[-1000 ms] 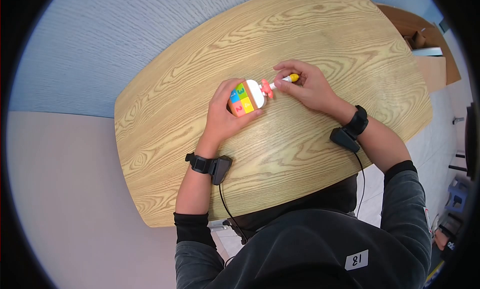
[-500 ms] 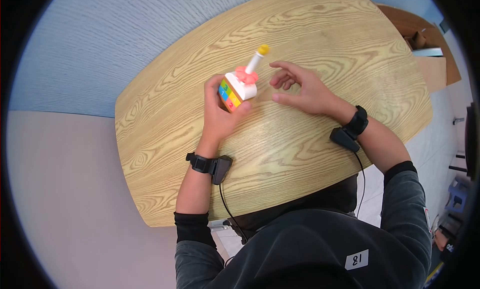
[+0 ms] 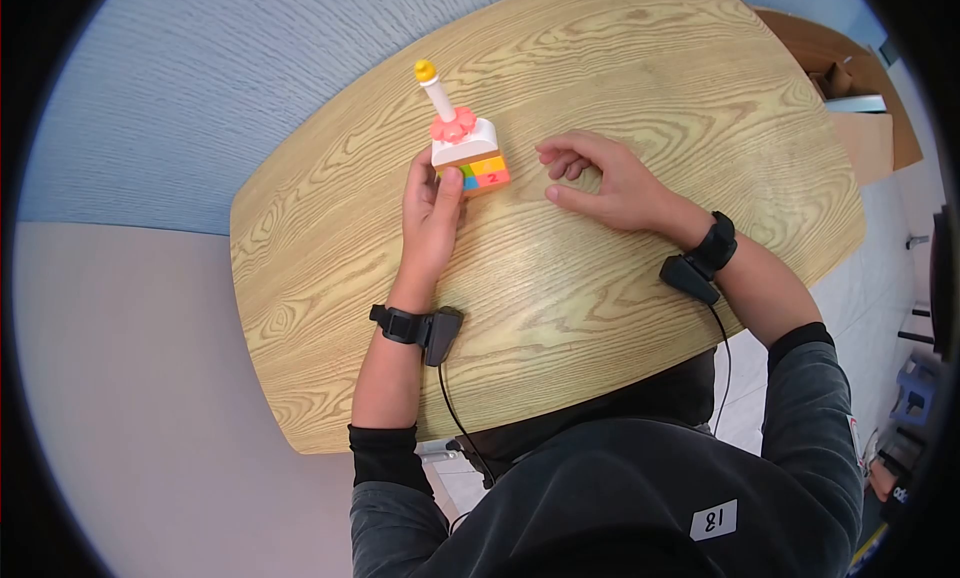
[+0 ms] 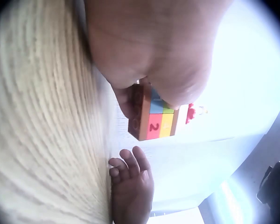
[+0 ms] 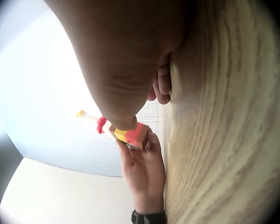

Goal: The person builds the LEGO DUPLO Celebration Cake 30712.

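Note:
My left hand (image 3: 428,223) grips a toy block cake (image 3: 487,175), its thumb across the near side. Coloured blocks with numbers make up its body, a 2 showing on the red one. On top are a white layer (image 3: 467,146), a pink flower piece (image 3: 455,126) and a white candle (image 3: 438,99) with a yellow flame, standing upright. In the left wrist view the toy (image 4: 154,126) is held above the wooden surface. My right hand (image 3: 615,186) rests over the table to its right, fingers loosely bent and holding nothing.
The wooden table (image 3: 590,308) has a curved far edge along a blue-grey wall (image 3: 230,88). A cardboard box (image 3: 865,143) stands beyond its right end. Cables (image 3: 728,358) run from both wrist cameras toward the body.
My right hand has let go of the candle. My left hand has turned the cake from lying sideways to upright and carried it left and away from the body.

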`<action>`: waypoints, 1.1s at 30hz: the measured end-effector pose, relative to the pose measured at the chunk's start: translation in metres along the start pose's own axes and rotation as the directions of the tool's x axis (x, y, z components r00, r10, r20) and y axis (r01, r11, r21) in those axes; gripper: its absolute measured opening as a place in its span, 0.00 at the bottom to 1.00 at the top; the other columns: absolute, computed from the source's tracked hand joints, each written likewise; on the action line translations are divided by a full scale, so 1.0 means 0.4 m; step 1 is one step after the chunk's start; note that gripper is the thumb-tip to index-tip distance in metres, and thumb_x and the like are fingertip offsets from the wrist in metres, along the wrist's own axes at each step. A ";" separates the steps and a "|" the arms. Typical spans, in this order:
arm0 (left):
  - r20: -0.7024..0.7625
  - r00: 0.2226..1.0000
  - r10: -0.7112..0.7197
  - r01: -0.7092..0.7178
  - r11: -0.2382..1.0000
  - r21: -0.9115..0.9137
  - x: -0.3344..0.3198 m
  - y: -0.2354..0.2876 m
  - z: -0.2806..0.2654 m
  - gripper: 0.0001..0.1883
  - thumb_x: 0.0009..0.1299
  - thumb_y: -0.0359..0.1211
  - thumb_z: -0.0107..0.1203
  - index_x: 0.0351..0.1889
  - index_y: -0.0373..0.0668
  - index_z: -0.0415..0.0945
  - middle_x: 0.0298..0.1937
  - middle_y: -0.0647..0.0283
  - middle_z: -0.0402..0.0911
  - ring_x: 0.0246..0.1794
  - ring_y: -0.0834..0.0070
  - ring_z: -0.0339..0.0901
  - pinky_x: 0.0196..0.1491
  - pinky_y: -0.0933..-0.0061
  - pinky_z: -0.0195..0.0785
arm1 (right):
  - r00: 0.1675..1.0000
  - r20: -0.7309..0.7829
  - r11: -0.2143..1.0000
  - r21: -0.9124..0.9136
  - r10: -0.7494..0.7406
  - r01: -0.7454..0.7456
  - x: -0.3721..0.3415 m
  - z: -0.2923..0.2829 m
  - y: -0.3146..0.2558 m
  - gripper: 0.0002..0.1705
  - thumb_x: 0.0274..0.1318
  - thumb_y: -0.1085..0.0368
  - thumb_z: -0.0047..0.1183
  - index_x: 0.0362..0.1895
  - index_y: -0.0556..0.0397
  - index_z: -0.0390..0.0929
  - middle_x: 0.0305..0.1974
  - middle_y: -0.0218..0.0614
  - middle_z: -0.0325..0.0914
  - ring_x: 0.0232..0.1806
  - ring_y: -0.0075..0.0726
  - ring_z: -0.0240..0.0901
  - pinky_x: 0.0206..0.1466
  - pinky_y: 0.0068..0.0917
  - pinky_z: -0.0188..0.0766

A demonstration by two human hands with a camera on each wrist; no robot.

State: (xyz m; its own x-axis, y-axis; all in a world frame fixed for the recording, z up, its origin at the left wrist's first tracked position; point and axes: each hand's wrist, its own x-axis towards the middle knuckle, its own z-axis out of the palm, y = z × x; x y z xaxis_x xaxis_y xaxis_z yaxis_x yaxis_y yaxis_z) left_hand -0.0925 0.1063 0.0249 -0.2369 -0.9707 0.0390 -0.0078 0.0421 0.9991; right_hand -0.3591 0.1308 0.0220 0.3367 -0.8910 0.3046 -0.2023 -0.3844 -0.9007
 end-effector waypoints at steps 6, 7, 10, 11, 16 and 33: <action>-0.018 0.981 0.192 -0.193 0.978 -0.079 0.007 -0.008 0.024 0.23 0.75 0.27 0.60 0.65 0.35 0.65 0.58 0.58 0.77 0.62 0.75 0.72 0.64 0.71 0.66 | 1.000 0.009 0.999 -0.044 -0.008 0.008 0.002 -0.001 -0.001 0.25 0.60 0.61 0.64 0.59 0.59 0.77 0.49 0.38 0.80 0.46 0.31 0.77 0.52 0.29 0.74; -0.017 0.981 0.194 -0.195 0.978 -0.078 0.009 -0.018 0.021 0.23 0.75 0.27 0.60 0.65 0.35 0.65 0.58 0.58 0.77 0.62 0.75 0.72 0.64 0.71 0.66 | 1.000 0.010 0.998 -0.054 -0.020 0.020 0.000 0.000 0.002 0.24 0.59 0.61 0.64 0.57 0.58 0.77 0.48 0.38 0.80 0.46 0.32 0.77 0.51 0.28 0.74; -0.022 0.973 0.228 -0.226 0.972 0.066 0.017 -0.028 0.018 0.23 0.72 0.26 0.63 0.62 0.34 0.68 0.57 0.59 0.78 0.60 0.75 0.74 0.62 0.72 0.67 | 0.999 0.015 0.997 -0.063 -0.041 0.042 0.002 -0.001 0.005 0.21 0.59 0.63 0.64 0.55 0.56 0.79 0.46 0.37 0.79 0.45 0.32 0.77 0.50 0.28 0.74; -0.006 0.977 0.213 -0.211 0.969 0.129 0.014 -0.029 0.020 0.23 0.71 0.26 0.64 0.61 0.34 0.70 0.56 0.60 0.79 0.58 0.76 0.75 0.61 0.74 0.68 | 0.999 0.018 0.997 -0.064 -0.052 0.053 0.002 -0.001 0.005 0.20 0.58 0.64 0.64 0.54 0.55 0.79 0.45 0.37 0.79 0.44 0.32 0.76 0.50 0.28 0.74; -0.017 0.987 0.161 -0.153 0.961 0.232 0.007 -0.016 0.032 0.24 0.69 0.28 0.67 0.61 0.34 0.72 0.52 0.63 0.82 0.52 0.79 0.77 0.55 0.77 0.70 | 0.997 0.011 0.996 -0.056 -0.075 0.075 0.003 0.002 0.014 0.19 0.57 0.67 0.64 0.53 0.54 0.79 0.43 0.35 0.79 0.44 0.32 0.76 0.49 0.28 0.74; -0.263 0.930 0.257 -0.268 0.963 -0.005 0.007 0.000 0.001 0.12 0.79 0.36 0.54 0.49 0.35 0.76 0.42 0.61 0.83 0.44 0.77 0.79 0.50 0.74 0.71 | 0.982 -0.044 0.939 0.303 0.186 -0.164 0.008 -0.008 0.021 0.11 0.66 0.66 0.58 0.48 0.59 0.81 0.43 0.35 0.82 0.42 0.27 0.78 0.46 0.24 0.75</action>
State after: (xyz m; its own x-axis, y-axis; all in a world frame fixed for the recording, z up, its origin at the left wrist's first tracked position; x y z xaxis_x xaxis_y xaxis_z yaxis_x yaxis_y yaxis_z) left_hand -0.0934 0.1034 0.0248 0.0337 -0.9539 0.2981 0.0606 0.2997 0.9521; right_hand -0.3625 0.1240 0.0165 0.2522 -0.9567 0.1450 0.0334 -0.1412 -0.9894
